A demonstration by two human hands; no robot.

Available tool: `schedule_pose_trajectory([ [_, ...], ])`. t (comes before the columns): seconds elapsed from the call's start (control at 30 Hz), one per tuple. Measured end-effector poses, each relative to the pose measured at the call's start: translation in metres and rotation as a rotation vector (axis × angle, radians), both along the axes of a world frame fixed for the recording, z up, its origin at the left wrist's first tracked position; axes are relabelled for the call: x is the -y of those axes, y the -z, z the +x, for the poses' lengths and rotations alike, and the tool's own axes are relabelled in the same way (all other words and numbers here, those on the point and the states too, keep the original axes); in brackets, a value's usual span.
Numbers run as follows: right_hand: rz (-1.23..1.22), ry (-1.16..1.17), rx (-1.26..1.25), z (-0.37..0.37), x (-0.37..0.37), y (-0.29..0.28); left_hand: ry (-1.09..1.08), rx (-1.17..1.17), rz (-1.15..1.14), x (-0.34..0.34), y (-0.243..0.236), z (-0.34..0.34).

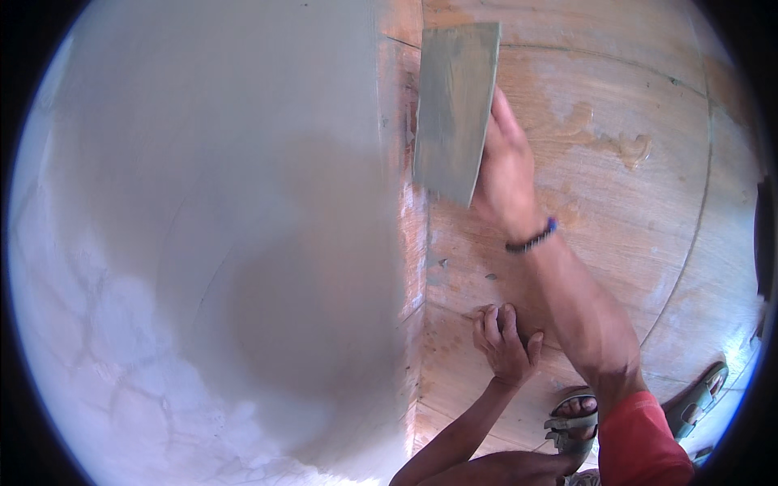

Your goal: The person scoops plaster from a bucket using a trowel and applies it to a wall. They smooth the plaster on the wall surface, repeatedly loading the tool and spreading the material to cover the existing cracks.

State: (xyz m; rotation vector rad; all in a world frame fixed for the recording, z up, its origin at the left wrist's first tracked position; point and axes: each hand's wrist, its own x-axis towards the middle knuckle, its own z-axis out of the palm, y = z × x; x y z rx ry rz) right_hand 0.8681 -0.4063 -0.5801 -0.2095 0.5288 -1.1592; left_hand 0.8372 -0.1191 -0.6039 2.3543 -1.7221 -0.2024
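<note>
A rectangular plastering float [458, 113] with a flat, grey-green smeared face is in my right hand [509, 170]. My fingers are behind the plate, so the grip and any handle are mostly hidden. The float is tilted, close to the lower edge of the grey plastered wall [243, 186]; I cannot tell whether it touches. Lower down, my left hand [506, 344] leans on the wood-patterned floor [616, 235], fingers apart and holding nothing.
A narrow skirting strip [412, 243] runs between wall and floor, with crumbs beside it. Wet tan smears [624, 146] mark the floor. A sandalled foot [575, 413] is at the bottom, and another sandal [698, 397] at lower right. The wall's lower left is whiter and patchy.
</note>
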Motion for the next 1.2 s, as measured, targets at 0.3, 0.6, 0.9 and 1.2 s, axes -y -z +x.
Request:
schedule_pose_trajectory([
  [0.3,-0.004,-0.009,0.13,0.027,0.017,-0.003,-0.004,-0.018,0.032,0.001,-0.006,0.0],
  [0.6,-0.1,-0.033,-0.148,0.029,-0.037,-0.013,-0.052,-0.035,0.077,-0.002,-0.001,-0.001],
  [0.9,0.058,-0.013,0.171,0.024,-0.032,0.003,-0.042,-0.066,0.107,-0.003,-0.002,0.001],
  [1.2,0.0,-0.01,0.253,0.033,-0.019,-0.012,-0.032,0.002,0.021,0.0,-0.002,0.0],
])
